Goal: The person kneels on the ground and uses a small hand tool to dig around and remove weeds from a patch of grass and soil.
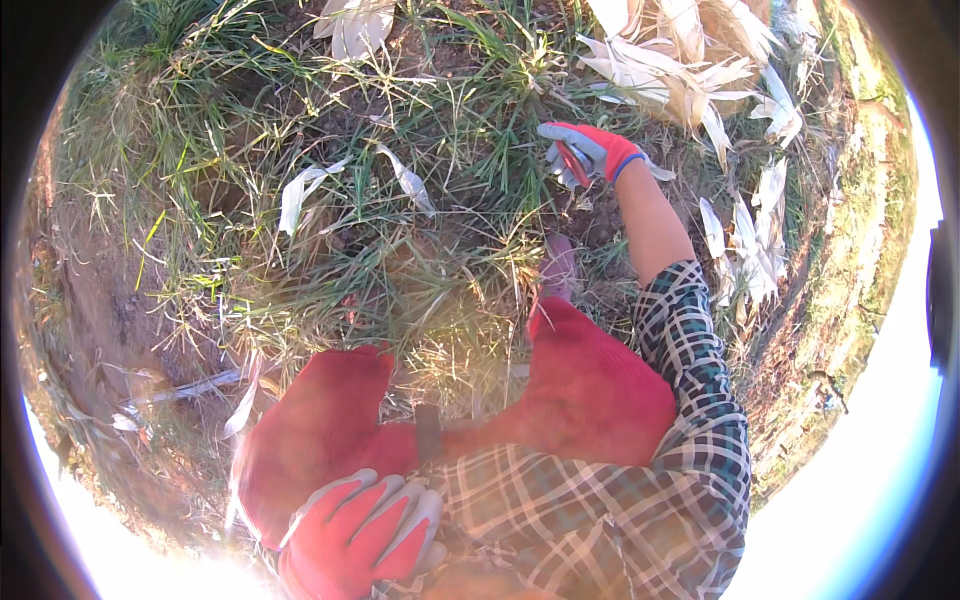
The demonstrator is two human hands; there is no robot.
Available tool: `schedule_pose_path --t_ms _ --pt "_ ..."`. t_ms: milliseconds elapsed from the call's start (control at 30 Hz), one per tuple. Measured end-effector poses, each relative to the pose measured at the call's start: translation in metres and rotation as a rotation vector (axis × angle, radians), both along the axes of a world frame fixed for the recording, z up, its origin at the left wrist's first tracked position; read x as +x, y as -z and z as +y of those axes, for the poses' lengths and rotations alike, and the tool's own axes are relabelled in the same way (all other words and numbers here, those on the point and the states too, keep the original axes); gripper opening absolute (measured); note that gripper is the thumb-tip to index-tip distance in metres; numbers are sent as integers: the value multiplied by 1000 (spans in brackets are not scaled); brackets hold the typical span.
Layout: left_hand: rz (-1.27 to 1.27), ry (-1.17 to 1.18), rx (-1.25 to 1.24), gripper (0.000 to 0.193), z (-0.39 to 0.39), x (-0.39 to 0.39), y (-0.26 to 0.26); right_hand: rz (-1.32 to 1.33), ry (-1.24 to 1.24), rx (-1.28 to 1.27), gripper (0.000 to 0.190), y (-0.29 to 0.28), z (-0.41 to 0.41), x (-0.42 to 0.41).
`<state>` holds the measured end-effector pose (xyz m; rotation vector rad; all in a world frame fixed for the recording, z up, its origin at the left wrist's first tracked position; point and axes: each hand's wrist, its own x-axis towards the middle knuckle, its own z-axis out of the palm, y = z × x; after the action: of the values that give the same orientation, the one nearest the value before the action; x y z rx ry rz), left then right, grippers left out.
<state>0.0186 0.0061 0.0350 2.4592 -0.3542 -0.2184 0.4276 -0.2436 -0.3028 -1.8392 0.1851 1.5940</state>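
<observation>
My right hand [589,154] wears a red work glove with grey-coated fingers and a blue cuff edge. Its fingers are curled around a slim red object [574,163], too small to name, just above the grass. Green grass tufts [517,154] stand right beside that hand. My left hand [364,525], in a matching glove, is low in the picture by my left leg [315,427]. Its fingers lie bent and side by side; whether anything is under them is hidden.
Dry corn husks [675,67] are heaped at the upper right, with more husks [750,240] below. Loose pale husk strips [307,195] lie in the grass. My right leg [592,382], in red trousers, and a pinkish shoe [559,266] are near the middle. Bare soil [105,300] shows at left.
</observation>
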Motion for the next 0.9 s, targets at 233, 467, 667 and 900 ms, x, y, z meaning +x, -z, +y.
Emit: schedule_pose_path --t_ms 233,467,667,900 --pt "19 -2 3 36 1 1 1 62 41 15 68 -7 -8 -3" --pt "0 35 18 36 0 3 3 93 13 -27 73 4 9 13" --pt "4 26 76 36 0 7 3 167 114 108 68 -16 12 12" --pt "62 39 95 35 -3 16 1 247 136 121 68 -11 11 1"
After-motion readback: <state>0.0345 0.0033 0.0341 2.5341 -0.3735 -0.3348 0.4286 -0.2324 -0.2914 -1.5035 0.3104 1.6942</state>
